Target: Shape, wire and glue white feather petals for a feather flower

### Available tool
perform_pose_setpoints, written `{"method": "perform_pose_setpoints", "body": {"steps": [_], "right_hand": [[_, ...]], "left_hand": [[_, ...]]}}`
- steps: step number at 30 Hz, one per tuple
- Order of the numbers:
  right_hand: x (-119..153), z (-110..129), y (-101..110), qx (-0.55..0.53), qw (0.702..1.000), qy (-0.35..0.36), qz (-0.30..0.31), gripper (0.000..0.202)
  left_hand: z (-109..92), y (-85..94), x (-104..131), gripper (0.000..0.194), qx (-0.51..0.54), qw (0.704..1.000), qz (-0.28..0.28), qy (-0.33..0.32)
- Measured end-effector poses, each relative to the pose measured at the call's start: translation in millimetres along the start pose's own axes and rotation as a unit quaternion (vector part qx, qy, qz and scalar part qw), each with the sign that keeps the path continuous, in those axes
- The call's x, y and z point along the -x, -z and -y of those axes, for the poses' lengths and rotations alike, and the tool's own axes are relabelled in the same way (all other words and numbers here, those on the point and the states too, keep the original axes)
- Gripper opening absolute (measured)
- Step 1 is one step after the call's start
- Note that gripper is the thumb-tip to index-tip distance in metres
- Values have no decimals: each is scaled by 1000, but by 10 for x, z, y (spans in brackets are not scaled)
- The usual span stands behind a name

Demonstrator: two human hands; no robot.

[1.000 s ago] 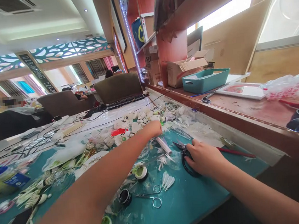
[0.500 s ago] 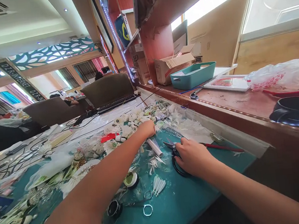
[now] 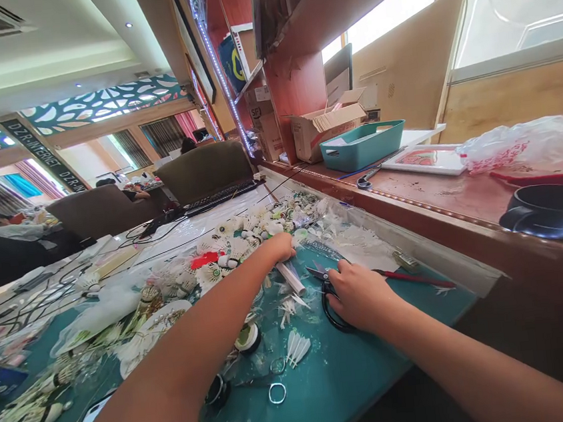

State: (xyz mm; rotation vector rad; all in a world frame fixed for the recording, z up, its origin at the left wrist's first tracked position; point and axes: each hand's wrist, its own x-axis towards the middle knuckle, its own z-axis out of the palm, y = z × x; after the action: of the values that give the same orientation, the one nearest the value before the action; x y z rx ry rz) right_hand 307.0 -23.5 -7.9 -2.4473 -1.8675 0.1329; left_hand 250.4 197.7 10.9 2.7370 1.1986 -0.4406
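My right hand [image 3: 360, 290] is closed around black-handled scissors [image 3: 330, 310], whose blades point left and stand a little apart just above the green mat. Farther forward, my left hand [image 3: 280, 246] reaches into the near edge of a pile of feather shuttlecocks [image 3: 258, 227]. Its fingers curl downward, and whatever they hold is hidden. Under its wrist lies a white strip-like bundle [image 3: 291, 278]. Cut white feathers [image 3: 297, 348] rest on the mat, near loose feather scraps [image 3: 288, 311]. Second scissors with metal ring handles [image 3: 277, 393] lie close to the front.
Round tape-like rolls [image 3: 247, 339] sit beside my left forearm. A red stick [image 3: 417, 278] lies right of the scissors. The raised shelf holds a teal basket [image 3: 363, 149], a cardboard box [image 3: 326, 129] and a dark blue mug [image 3: 551, 213]. Cables and chairs are at the left; people sit beyond.
My left hand has shifted very slightly within the same spot at the pile. The right hand keeps its hold on the scissors. The view has moved a little, and a phone edge now shows lower left.
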Motion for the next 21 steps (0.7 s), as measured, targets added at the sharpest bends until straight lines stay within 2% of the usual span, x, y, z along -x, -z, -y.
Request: {"method": "perform_pose_setpoints", "body": {"steps": [6, 12, 16, 21], "right_hand": [[-13, -8, 6, 7, 1000, 4, 3, 27], [-22, -1, -8, 2, 1000, 0, 1, 28], [-31, 5, -12, -2, 1000, -1, 2, 28], [-36, 5, -18, 0, 1000, -1, 0, 28]], "left_hand": [[39, 45, -115, 33, 58, 997, -35, -48], [42, 29, -162, 33, 91, 989, -42, -109], [15, 12, -177, 34, 85, 989, -50, -106], [-83, 2, -214, 33, 59, 994, -60, -72]]}}
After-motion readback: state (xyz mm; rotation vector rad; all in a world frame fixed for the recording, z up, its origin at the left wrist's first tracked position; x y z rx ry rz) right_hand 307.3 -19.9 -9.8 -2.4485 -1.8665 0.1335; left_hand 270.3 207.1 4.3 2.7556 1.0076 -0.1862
